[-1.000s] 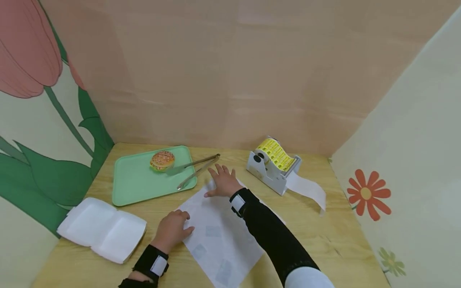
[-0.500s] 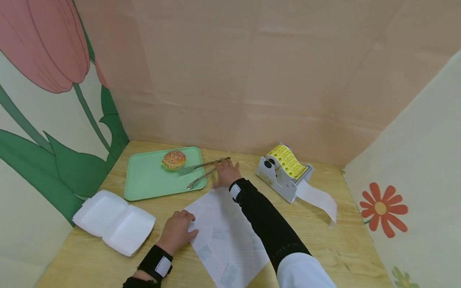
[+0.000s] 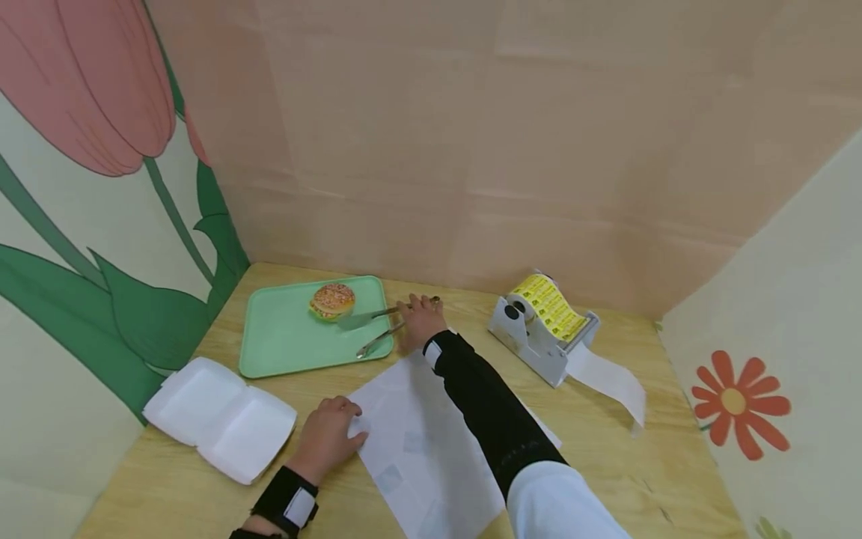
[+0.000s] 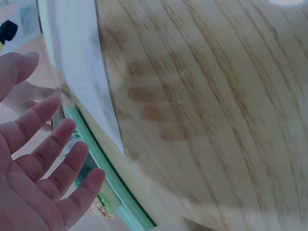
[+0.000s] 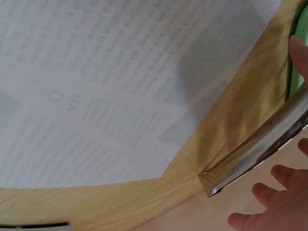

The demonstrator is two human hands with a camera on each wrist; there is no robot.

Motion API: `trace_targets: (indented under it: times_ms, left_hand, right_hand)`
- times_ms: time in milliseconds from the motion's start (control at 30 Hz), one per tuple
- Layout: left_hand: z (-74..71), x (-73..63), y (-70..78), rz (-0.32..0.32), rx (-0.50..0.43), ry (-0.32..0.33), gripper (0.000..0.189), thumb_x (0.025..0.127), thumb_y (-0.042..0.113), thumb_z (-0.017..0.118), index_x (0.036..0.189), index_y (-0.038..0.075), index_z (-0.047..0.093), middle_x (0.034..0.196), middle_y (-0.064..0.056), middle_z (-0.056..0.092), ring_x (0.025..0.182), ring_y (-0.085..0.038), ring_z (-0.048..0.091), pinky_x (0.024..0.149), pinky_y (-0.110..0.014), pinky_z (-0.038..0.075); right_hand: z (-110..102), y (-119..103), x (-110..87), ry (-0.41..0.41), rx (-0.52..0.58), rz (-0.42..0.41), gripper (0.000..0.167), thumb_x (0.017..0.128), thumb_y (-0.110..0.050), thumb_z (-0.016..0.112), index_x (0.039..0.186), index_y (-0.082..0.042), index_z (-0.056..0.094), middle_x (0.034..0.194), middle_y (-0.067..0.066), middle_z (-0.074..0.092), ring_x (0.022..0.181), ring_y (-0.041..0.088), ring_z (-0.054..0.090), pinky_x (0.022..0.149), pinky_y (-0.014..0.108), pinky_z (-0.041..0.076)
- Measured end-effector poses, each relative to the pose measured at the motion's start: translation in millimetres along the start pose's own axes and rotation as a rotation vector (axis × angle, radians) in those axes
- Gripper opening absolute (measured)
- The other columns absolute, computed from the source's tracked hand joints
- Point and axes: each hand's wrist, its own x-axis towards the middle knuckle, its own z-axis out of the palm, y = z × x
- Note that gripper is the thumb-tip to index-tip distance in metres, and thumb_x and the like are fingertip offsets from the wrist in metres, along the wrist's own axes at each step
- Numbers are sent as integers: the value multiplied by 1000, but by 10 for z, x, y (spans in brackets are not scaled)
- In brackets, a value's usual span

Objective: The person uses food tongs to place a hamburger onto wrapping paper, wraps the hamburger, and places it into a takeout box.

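Note:
In the head view my right hand (image 3: 423,323) reaches over the metal tongs (image 3: 378,341), which lie partly on the green tray (image 3: 279,346). The right wrist view has the handle end of the tongs (image 5: 260,144) between thumb and parted fingers, with gaps around it. Left of the tongs a seeded burger (image 3: 333,301) sits on the tray. My left hand (image 3: 326,436) is at the left corner of a sheet of white printed wrapping paper (image 3: 390,419). Its fingers spread loosely in the left wrist view, gripping nothing visible.
An opened white clamshell box (image 3: 222,419) stands at the left on the wooden table (image 3: 646,457). To the right, a grey dispenser (image 3: 532,352) carries a roll of yellow labels (image 3: 548,305), its backing strip (image 3: 611,380) hanging out. Walls enclose the back and sides.
My right hand has moved off the paper's far corner, up and left onto the tongs. My left hand stays by the paper's left corner. The head view has shifted slightly left.

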Motion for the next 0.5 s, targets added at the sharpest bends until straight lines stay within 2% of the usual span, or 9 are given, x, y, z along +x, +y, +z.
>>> trace_targets:
  times_ms: [100,200,300,500]
  left_hand:
    - [6,-3,-21,-9,1,11,32,73,31,80,94,10,69,96,-6,64,91,-27,59,72,-40,51]
    - [26,-12,-47,-2,0,34,33,72,31,80,94,10,69,96,-7,64,90,-27,60,71,-39,51]
    - [58,-19,-83,6,7,45,34,72,32,80,95,10,69,96,-7,64,90,-27,60,70,-39,51]
    - [95,3,-160,-3,27,43,35,73,33,79,97,10,69,98,-8,65,93,-28,60,73,-40,52]
  right_hand:
    - [61,5,52,3,-27,-14,78,81,-36,71,148,-22,33,151,14,31,139,39,28,108,64,23]
    - [129,28,112,15,-81,-22,67,88,-28,62,148,-23,32,151,13,33,138,38,30,106,63,27]
    - [190,51,166,27,-108,-28,66,89,-31,62,147,-25,32,149,13,36,137,38,32,105,64,29]
    - [294,61,289,101,-75,-91,67,85,-29,66,144,-25,36,135,13,49,130,38,39,101,66,31]
